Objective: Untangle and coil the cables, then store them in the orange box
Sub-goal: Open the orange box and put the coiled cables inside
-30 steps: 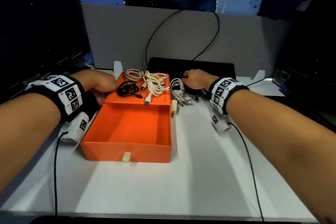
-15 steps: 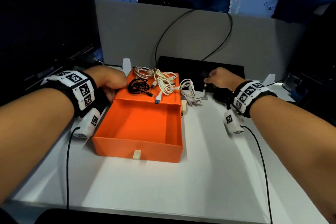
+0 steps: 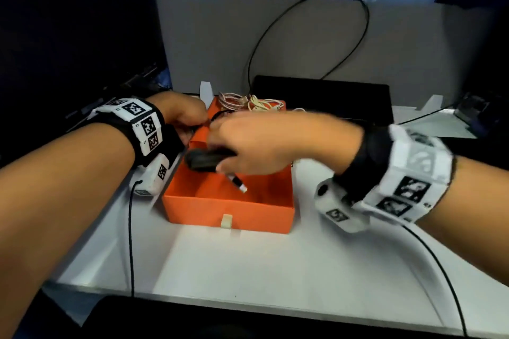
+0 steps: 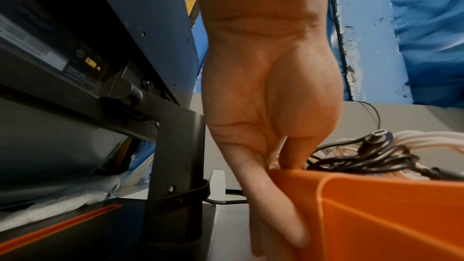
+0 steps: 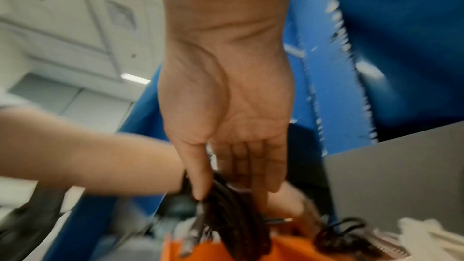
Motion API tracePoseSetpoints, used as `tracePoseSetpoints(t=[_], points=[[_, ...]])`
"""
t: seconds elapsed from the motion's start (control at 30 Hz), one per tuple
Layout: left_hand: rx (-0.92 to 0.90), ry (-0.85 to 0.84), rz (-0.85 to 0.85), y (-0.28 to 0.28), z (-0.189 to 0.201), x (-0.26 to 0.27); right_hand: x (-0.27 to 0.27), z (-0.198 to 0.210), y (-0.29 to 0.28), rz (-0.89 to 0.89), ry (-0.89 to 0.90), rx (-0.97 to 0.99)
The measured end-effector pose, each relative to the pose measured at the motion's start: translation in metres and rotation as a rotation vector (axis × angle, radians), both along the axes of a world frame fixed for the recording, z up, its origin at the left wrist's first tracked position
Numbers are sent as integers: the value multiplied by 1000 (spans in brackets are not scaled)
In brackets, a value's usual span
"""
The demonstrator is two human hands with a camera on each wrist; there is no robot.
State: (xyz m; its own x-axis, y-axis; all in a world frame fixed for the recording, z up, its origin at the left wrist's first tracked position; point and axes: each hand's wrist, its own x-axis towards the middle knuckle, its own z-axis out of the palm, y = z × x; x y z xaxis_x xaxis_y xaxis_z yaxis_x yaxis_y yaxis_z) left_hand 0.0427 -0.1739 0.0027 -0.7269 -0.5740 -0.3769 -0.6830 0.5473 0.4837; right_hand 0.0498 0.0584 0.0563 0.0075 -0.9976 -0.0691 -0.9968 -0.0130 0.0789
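Right grip (image 3: pixel 256 146) pinching black coil (image 3: pixel 205 160) over open box (image 3: pixel 231 213), plug dangling at 5 o'clock. Left grip (image 3: pixel 180 113) clasping box rim at 9 o'clock. More cables (image 3: pixel 248 102) heaped at 12 o'clock. White worktop (image 3: pixel 248 270) beneath.

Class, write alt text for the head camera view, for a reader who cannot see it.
A person's right hand holds a coiled black cable over the open orange box on a white table, one plug dangling into the tray. The left hand grips the box's far left side, where pink and white cables lie on top.
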Motion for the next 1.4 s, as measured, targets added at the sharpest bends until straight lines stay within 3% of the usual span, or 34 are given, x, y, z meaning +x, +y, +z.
tracePoseSetpoints(t=[0.1, 0.2, 0.47, 0.6, 0.77, 0.83, 0.93, 1.03, 1.1, 1.13, 1.27, 1.4], points=[[-6, -50, -36, 0, -2, -4, 22, -37, -23, -6, 302, 123], [-21, -68, -65, -2, -3, -5, 25, -58, -42, -52, 409, 174], [-63, -84, -111, -4, 1, -4, -1, -84, -70, -314, 243, 177], [-64, -85, -116, -8, -2, -3, -14, -88, -56, -345, 90, 151], [-45, -45, -95, -15, -8, -8, -33, -43, -24, -234, -67, 40], [-40, -37, -94, -18, -10, -9, -59, -13, -6, -321, -115, -85], [-40, -50, -89, -19, -12, -12, -133, 5, 21, -574, 76, -176], [-59, -63, -91, -19, -11, -12, -207, -18, 51, -811, 186, 115], [-59, -78, -88, -21, -12, -13, -233, -38, 72, -878, 117, 309], [-53, -80, -87, -21, -11, -14, -241, -48, 82, -903, 52, 317], [-44, -93, -75, -20, -11, -15, -264, -86, 102, -899, -62, 89], [-43, -90, -73, -19, -11, -12, -276, -92, 114, -974, -295, -157]])
